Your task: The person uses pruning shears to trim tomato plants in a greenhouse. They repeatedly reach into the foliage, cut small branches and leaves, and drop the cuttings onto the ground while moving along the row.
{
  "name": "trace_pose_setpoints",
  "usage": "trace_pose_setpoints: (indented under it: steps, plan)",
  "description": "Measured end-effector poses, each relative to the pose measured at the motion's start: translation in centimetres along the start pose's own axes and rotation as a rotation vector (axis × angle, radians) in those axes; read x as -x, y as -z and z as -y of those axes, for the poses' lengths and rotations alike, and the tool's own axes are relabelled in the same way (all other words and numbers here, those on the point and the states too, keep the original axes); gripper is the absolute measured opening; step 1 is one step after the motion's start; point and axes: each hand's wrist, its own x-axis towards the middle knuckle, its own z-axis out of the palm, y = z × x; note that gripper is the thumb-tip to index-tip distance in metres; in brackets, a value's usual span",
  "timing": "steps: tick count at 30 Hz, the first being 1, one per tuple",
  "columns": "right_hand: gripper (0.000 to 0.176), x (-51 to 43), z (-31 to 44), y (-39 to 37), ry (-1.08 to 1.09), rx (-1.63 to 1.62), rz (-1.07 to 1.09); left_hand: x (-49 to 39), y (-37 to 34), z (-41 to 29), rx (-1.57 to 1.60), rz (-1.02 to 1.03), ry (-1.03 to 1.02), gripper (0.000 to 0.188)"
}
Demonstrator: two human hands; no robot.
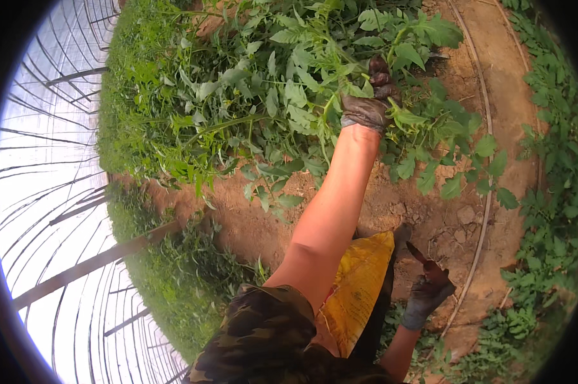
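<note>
My left hand point(373, 98), in a dark, soiled glove, reaches far forward with its fingers curled around the stems of a leafy tomato plant point(313, 91). Leaves cover part of the grip, so which stems lie inside is not fully visible. Low on the right, my right hand point(428, 295), in a grey and dark glove, holds a small knife point(417, 253) by its handle. The dark blade points forward and to the left, over bare soil, apart from the plants. A yellow sack point(363, 288) bearing writing lies against my lower body, between the two arms.
A thin irrigation hose point(486, 120) runs along the soil point(413, 211) on the right. More plants point(552, 240) grow beyond it. Another green row point(173, 293) is at lower left, with a slanting post point(92, 264) and the greenhouse frame. A dark shoe tip point(402, 234) shows beside the sack.
</note>
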Motion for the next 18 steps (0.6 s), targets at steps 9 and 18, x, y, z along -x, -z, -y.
trace_pose_setpoints:
  steps: [9, 18]
  plan:
    - [0.058, 3.6, 2.5, -2.6, -0.025, 0.306, 0.216, 0.4, 1.5, -0.2, 0.301, -0.062, -0.141, 0.021]
    - [0.053, 3.9, 2.8, -4.4, -0.077, 0.257, 0.24, 1.5, 4.5, 1.1, -0.34, -0.032, -0.34, 0.03]
